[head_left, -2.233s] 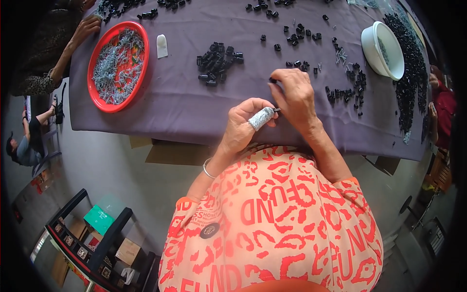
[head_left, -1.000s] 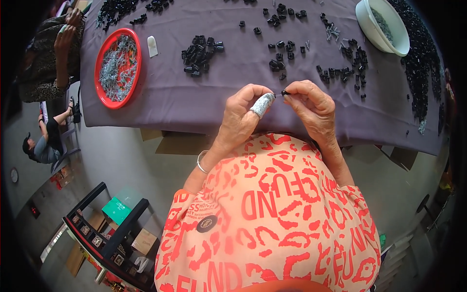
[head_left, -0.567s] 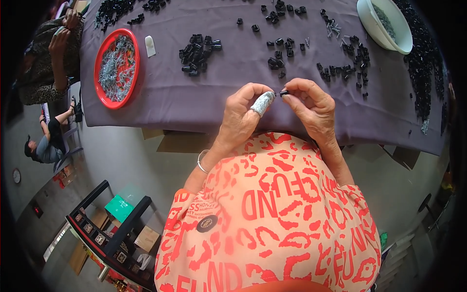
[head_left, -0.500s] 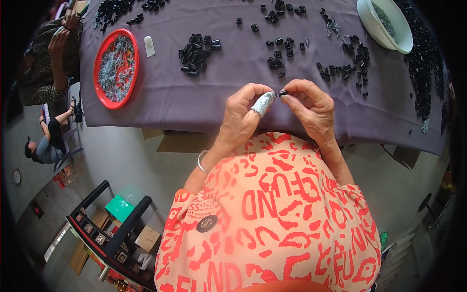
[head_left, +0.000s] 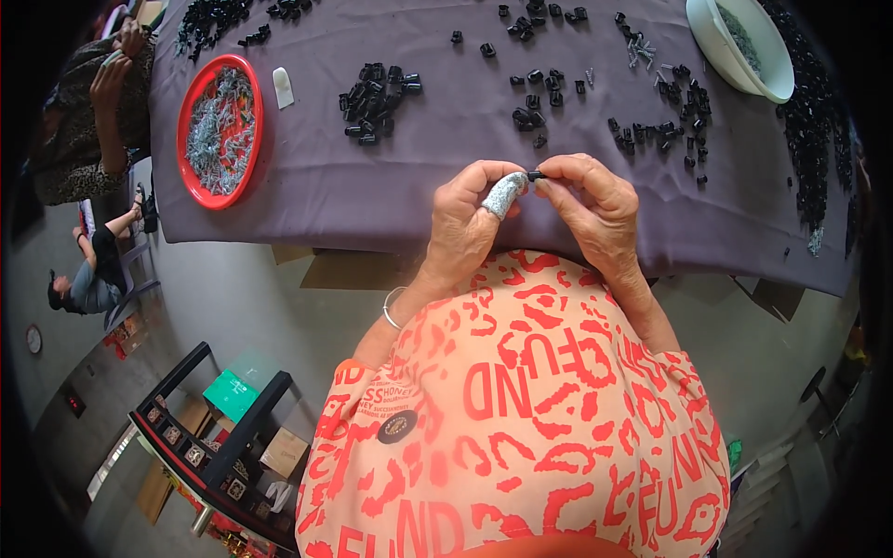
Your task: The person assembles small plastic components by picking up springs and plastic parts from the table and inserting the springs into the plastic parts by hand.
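Note:
A small black plastic part (head_left: 535, 176) sits between my two hands, just above the table's near edge. My left hand (head_left: 468, 214) pinches one end of it between forefinger and thumb; a pale grey, speckled cover wraps that thumb. From the other side, the thumb and forefinger of my right hand (head_left: 595, 209) close on the part. Any smaller piece inside the pinch is hidden by the fingertips. Beyond my hands lie loose black parts (head_left: 528, 119), and a denser pile of black parts (head_left: 372, 102) rests further left.
A purple cloth (head_left: 326, 186) covers the table. At its left, a red basin (head_left: 261, 139) holds small silvery metal pieces beside a white slip (head_left: 283, 87). A pale bowl (head_left: 777, 88) stands far right by a black heap (head_left: 819, 149). Another person's hands (head_left: 112, 74) are at the left.
My fingertips have drawn closer together around the black part, so less of it shows. The view has shifted slightly; the items on the table stay as they were.

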`<move>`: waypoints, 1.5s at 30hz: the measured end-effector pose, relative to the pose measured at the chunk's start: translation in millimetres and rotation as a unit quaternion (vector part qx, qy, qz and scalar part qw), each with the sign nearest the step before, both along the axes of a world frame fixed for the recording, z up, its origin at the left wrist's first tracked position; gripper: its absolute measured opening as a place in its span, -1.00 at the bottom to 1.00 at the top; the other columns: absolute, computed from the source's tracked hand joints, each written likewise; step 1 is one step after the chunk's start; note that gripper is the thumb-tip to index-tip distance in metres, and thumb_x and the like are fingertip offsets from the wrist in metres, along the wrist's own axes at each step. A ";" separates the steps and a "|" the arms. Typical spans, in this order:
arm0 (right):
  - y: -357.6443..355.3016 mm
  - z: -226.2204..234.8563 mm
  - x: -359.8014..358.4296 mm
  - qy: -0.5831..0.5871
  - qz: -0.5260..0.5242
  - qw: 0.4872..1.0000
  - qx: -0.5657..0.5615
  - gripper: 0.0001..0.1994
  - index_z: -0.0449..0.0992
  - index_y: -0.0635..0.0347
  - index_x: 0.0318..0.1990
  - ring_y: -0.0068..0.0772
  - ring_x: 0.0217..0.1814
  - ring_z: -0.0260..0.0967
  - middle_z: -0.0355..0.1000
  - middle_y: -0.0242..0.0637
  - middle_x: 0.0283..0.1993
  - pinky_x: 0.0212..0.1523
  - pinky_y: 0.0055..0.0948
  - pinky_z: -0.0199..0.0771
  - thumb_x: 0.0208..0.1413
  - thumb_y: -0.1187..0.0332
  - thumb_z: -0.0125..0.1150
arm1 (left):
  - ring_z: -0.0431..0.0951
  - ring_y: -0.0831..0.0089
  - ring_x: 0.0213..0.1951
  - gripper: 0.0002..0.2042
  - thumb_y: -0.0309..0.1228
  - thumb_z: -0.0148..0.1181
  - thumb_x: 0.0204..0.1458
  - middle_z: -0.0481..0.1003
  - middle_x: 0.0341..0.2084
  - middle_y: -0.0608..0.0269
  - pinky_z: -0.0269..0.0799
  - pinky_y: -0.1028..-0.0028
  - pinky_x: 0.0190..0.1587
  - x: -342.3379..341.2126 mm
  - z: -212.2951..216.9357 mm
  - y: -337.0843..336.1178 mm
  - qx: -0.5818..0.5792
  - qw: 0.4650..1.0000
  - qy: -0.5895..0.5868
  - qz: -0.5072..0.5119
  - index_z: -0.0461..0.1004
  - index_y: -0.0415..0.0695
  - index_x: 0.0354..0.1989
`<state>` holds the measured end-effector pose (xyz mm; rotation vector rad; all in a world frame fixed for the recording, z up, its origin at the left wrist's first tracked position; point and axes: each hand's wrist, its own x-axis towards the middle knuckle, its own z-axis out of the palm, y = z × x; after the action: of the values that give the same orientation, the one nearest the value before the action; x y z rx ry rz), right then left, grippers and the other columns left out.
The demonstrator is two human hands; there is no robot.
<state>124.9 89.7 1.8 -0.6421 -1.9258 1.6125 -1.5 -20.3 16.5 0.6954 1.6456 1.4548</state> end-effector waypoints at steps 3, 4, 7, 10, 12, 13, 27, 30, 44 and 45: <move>-0.3 -2.2 -2.5 -0.009 -0.019 0.998 -0.054 -0.85 0.48 0.38 -0.22 -0.55 -0.23 0.43 0.44 -0.29 -0.24 -0.18 -0.63 0.46 0.02 0.68 0.16 | 0.44 0.67 -0.40 -0.88 -0.54 0.09 0.11 0.51 -0.41 0.33 0.41 0.65 -0.35 0.8 -3.8 1.2 0.007 0.999 -0.038 0.013 0.48 -0.28 -0.21; 0.4 -2.7 -3.0 -0.009 -0.018 0.998 -0.054 -0.85 0.48 0.38 -0.22 -0.55 -0.23 0.43 0.44 -0.29 -0.24 -0.18 -0.63 0.46 0.02 0.68 0.16 | 0.44 0.67 -0.41 -0.88 -0.54 0.10 0.11 0.51 -0.41 0.33 0.40 0.66 -0.35 1.0 -4.6 2.2 0.014 0.998 -0.059 0.018 0.48 -0.28 -0.21; -0.4 -3.2 -1.8 0.009 -0.018 0.998 -0.051 -0.85 0.48 0.38 -0.22 -0.55 -0.23 0.43 0.44 -0.28 -0.24 -0.19 -0.62 0.46 0.02 0.68 0.16 | 0.43 0.68 -0.42 -0.88 -0.54 0.09 0.11 0.52 -0.41 0.33 0.39 0.68 -0.36 3.6 -7.8 1.7 0.027 0.996 -0.085 0.027 0.48 -0.27 -0.21; -3.3 -3.3 -1.7 0.005 -0.011 0.999 -0.044 -0.84 0.48 0.38 -0.23 -0.54 -0.23 0.43 0.44 -0.27 -0.23 -0.19 -0.61 0.46 0.00 0.70 0.17 | 0.43 0.69 -0.43 -0.89 -0.55 0.09 0.11 0.52 -0.41 0.33 0.39 0.68 -0.36 4.9 -8.5 -1.3 0.029 0.997 -0.070 0.027 0.48 -0.27 -0.21; -5.6 -5.2 -3.7 0.019 -0.019 0.999 0.030 -0.83 0.49 0.37 -0.25 -0.53 -0.25 0.43 0.45 -0.25 -0.24 -0.20 -0.61 0.47 -0.03 0.71 0.19 | 0.43 0.70 -0.43 -0.89 -0.56 0.08 0.11 0.52 -0.41 0.34 0.39 0.69 -0.36 5.2 -9.8 -2.3 0.025 0.998 -0.051 0.023 0.48 -0.27 -0.22; -5.7 -5.7 -3.6 0.019 -0.019 0.999 0.031 -0.83 0.49 0.37 -0.25 -0.53 -0.25 0.43 0.45 -0.25 -0.24 -0.20 -0.61 0.47 -0.03 0.71 0.19 | 0.44 0.68 -0.42 -0.89 -0.58 0.09 0.09 0.52 -0.42 0.32 0.39 0.67 -0.35 4.9 -10.6 -2.1 0.026 0.999 -0.036 0.020 0.48 -0.25 -0.22; 13.2 -12.6 -17.3 -0.015 0.015 0.938 0.347 -0.75 0.45 0.29 -0.24 -0.21 -0.34 0.42 0.43 -0.17 -0.36 -0.32 -0.39 0.45 -0.15 0.69 0.20 | 0.33 0.26 -0.17 -0.82 -0.43 0.34 -0.31 0.41 -0.24 0.35 0.29 0.34 -0.10 -18.1 -32.6 16.9 0.052 0.833 0.550 -0.015 0.57 0.00 -0.43; 12.9 -10.6 -16.8 -0.050 0.021 0.940 0.338 -0.68 0.38 0.29 -0.17 -0.20 -0.37 0.40 0.40 -0.19 -0.39 -0.34 -0.36 0.43 -0.14 0.69 0.19 | 0.34 0.24 -0.17 -0.78 -0.46 0.32 -0.29 0.40 -0.25 0.31 0.27 0.29 -0.08 -15.8 -28.9 14.1 0.051 0.844 0.533 -0.012 0.55 -0.04 -0.37; 9.7 -1.1 -21.1 -0.071 0.051 0.930 0.356 -0.64 0.32 0.28 -0.13 -0.11 -0.40 0.34 0.33 -0.15 -0.43 -0.35 -0.26 0.37 -0.16 0.67 0.17 | 0.50 0.62 -0.56 -0.86 -0.50 0.10 0.04 0.50 -0.50 0.24 0.35 0.67 -0.62 -40.7 -4.2 23.6 -0.129 0.974 -0.147 -0.116 0.49 -0.27 -0.27; 10.8 -1.7 -20.6 -0.057 0.053 0.936 0.343 -0.64 0.32 0.28 -0.13 -0.11 -0.41 0.34 0.33 -0.15 -0.44 -0.36 -0.26 0.37 -0.16 0.67 0.17 | 0.50 0.62 -0.56 -0.86 -0.50 0.10 0.04 0.50 -0.50 0.24 0.35 0.67 -0.62 -40.6 -5.6 25.1 -0.126 0.974 -0.146 -0.117 0.49 -0.27 -0.27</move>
<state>104.3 100.5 0.2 -0.3423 -2.4424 0.8552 -42.1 4.8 10.8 0.4878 1.4342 1.0984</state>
